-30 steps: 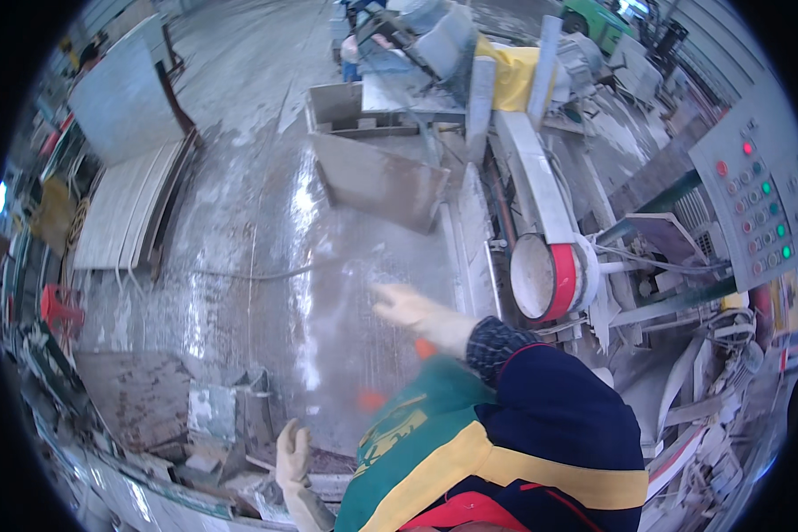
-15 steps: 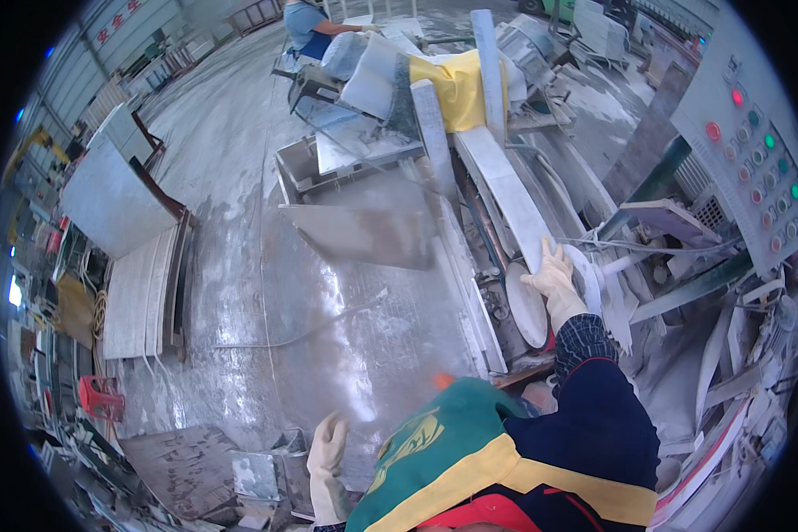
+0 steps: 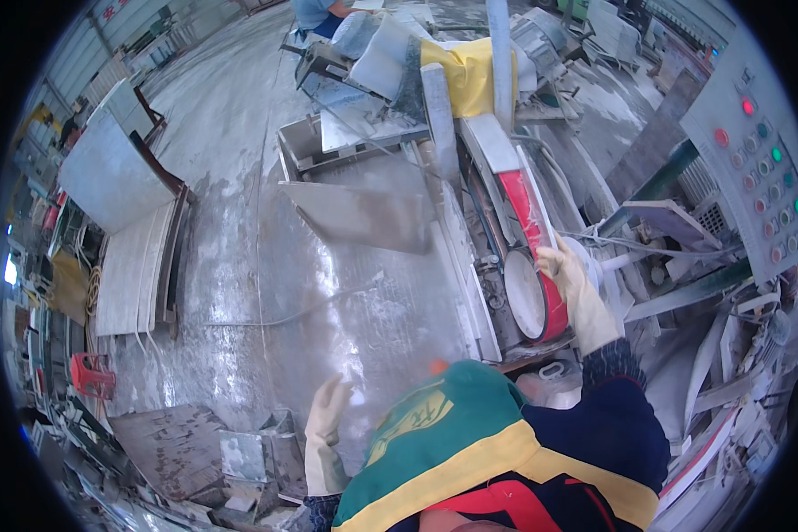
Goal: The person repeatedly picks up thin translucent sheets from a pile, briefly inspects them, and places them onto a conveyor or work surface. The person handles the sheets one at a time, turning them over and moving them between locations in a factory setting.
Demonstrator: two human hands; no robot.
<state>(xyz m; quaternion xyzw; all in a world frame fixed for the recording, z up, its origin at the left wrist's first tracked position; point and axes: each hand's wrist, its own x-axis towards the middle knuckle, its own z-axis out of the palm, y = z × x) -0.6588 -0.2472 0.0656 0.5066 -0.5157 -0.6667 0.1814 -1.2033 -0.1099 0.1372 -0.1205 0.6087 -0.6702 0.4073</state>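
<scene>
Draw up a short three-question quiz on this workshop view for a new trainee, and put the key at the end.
1. Multiple choice: which of these is the gloved right hand nearest?
A) the yellow cover
B) the red belt
C) the control panel

2. True or false: the gloved left hand appears to hold nothing.

3. Fill in the colour: the plastic stool on the floor at the picture's left is ____.

Key: 1 B; 2 true; 3 red.
</scene>
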